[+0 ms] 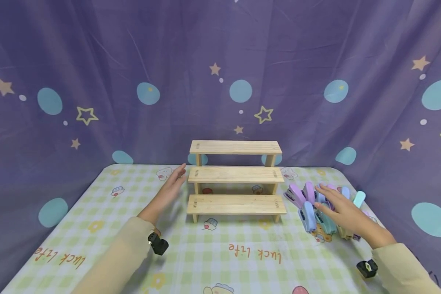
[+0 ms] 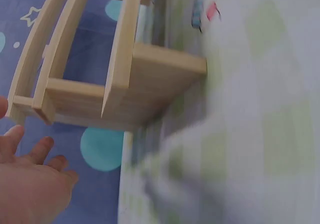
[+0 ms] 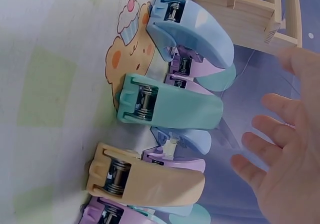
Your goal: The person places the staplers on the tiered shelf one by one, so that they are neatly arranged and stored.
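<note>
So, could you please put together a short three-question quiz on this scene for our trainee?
1. How many tiers does the wooden stand have?
2. True or false: the left hand holds nothing.
3. Which is nearest to the right hand?
A. the wooden stand
B. the pastel spring clips
C. the purple curtain

Key: 1. Three. 2. True. 3. B.

Head view looking forward and down, wrist views close and sideways, sharing the wooden shelf [image 1: 236, 174]
</note>
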Tool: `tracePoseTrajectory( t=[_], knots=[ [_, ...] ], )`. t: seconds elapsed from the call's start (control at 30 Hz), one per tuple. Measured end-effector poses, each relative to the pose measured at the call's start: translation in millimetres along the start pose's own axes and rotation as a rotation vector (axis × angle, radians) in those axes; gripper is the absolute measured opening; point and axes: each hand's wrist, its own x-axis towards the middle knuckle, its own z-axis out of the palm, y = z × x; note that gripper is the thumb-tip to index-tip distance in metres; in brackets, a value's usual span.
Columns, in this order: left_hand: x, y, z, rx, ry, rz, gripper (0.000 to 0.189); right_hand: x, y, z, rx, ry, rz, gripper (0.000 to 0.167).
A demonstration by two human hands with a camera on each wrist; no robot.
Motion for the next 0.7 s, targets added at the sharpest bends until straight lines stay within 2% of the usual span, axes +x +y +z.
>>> tracePoseTrajectory(
  t=[0.1, 0.3, 0.4, 0.53, 0.7],
  knots=[
    [5.6, -1.8, 7.3, -0.091, 0.024, -0.019, 0.057, 0.2, -2, 1, -0.004, 0.019, -0.017, 0.061],
    [13.6, -4.4, 21.1, -0.35, 0.074, -0.049, 0.052, 0.2, -6, 3, -0.013, 0.06, -0.045, 0.054],
    [15.8, -7.5, 27.1, -0.446, 0.107, -0.074, 0.05, 0.3, -8, 3, -0.027, 0.082, -0.057, 0.051],
    [16.4, -11.9, 32.0, -0.503, 0.132, -0.095, 0.05, 0.4, -10, 5, -0.067, 0.127, -0.078, 0.044],
    [16.2, -14.5, 35.8, -0.533, 0.142, -0.09, 0.051, 0.9, -10, 10, -0.081, 0.172, -0.119, 0.038]
  ],
)
